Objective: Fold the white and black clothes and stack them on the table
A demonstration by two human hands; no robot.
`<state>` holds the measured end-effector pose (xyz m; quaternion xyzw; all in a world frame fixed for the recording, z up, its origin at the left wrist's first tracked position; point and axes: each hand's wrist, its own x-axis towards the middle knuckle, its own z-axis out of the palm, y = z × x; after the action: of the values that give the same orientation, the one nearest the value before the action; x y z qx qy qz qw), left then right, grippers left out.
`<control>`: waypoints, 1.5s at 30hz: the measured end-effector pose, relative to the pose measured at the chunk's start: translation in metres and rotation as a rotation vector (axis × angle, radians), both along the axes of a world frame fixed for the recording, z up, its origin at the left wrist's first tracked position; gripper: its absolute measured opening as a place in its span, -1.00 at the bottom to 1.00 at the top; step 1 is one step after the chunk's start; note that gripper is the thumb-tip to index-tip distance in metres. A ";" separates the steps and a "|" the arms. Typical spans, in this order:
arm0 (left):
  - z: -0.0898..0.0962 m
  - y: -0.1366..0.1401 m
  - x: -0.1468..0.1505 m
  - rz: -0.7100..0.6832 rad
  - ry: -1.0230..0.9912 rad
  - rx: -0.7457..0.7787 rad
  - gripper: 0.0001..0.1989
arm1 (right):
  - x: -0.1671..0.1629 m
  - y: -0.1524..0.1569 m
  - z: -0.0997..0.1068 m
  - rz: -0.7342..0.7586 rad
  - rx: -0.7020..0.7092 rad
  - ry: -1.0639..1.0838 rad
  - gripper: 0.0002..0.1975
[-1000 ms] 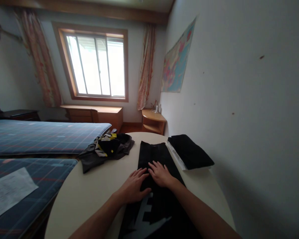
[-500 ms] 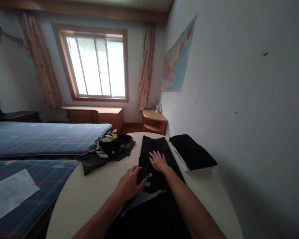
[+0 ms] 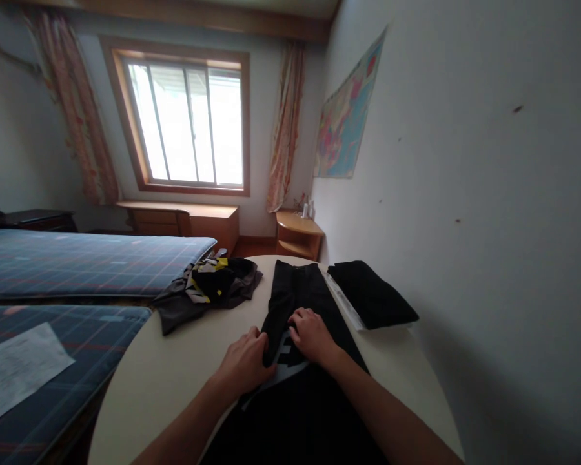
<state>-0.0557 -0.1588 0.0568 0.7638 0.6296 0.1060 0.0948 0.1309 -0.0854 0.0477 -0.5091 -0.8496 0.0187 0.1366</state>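
Note:
Black trousers [image 3: 295, 413] with a grey print lie lengthwise on a round cream table [image 3: 174, 387], their waistband at the far end. My left hand [image 3: 246, 363] is at their left edge, fingers curled over the cloth and thumb beside the print. On top of the cloth, just right of the print, my right hand [image 3: 314, 336] has its fingers bent and drawn together with the thumb on the fabric. How much cloth each hand pinches is partly hidden by the fingers.
A crumpled grey, black and yellow garment [image 3: 213, 284] lies at the table's far left. Folded black cloth [image 3: 370, 294] rests on a clear plastic bag at the right, near the wall [image 3: 503, 271]. Plaid mattresses [image 3: 91, 258] stand left, one with a paper sheet [image 3: 22, 368].
My right hand has drawn back toward me, and its spread fingers have bent inward. My left hand has shifted slightly left and down onto the trousers' edge, which looks straighter.

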 end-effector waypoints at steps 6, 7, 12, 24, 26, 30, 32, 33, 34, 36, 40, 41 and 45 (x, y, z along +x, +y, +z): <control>0.005 0.002 -0.007 0.018 0.009 -0.052 -0.85 | -0.001 -0.076 -0.003 0.020 -0.255 -0.052 -0.26; 0.006 0.004 -0.009 0.026 -0.027 -0.069 -0.84 | -0.002 -0.083 -0.005 0.041 -0.310 -0.042 -0.20; 0.008 0.013 -0.014 -0.026 -0.301 -0.069 -0.82 | 0.005 -0.092 -0.004 0.212 -0.485 0.055 -0.04; -0.013 -0.001 0.001 -0.239 -0.399 -0.273 -0.70 | 0.035 -0.056 -0.005 0.086 -0.255 0.444 -0.67; -0.013 -0.002 0.000 -0.287 -0.393 -0.302 -0.66 | 0.036 -0.054 -0.011 0.097 -0.241 0.460 -0.60; -0.010 -0.001 0.004 -0.348 -0.419 -0.292 -0.74 | 0.034 -0.052 -0.018 0.159 -0.248 0.370 -0.52; -0.009 -0.002 0.007 -0.357 -0.441 -0.244 -0.80 | 0.032 -0.052 -0.019 0.157 -0.287 0.309 -0.50; -0.007 -0.003 0.008 -0.357 -0.446 -0.224 -0.81 | 0.031 -0.051 -0.020 0.151 -0.304 0.289 -0.48; -0.006 -0.004 0.008 -0.359 -0.443 -0.215 -0.82 | 0.030 -0.051 -0.021 0.146 -0.315 0.275 -0.47; -0.001 -0.006 0.007 -0.372 -0.411 -0.246 -0.79 | 0.030 -0.049 -0.022 0.138 -0.319 0.256 -0.44; 0.008 -0.012 -0.002 -0.389 -0.295 -0.425 -0.58 | 0.029 -0.048 -0.025 0.132 -0.308 0.239 -0.45; 0.010 -0.013 -0.004 -0.386 -0.274 -0.457 -0.56 | 0.029 -0.048 -0.024 0.134 -0.308 0.242 -0.45; 0.014 -0.014 -0.005 -0.401 -0.292 -0.470 -0.61 | 0.028 -0.049 -0.022 0.122 -0.314 0.256 -0.44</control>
<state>-0.0610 -0.1729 0.0707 0.8063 0.4540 0.0457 0.3764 0.1588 -0.1349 0.0258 -0.4651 -0.8413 0.2236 0.1608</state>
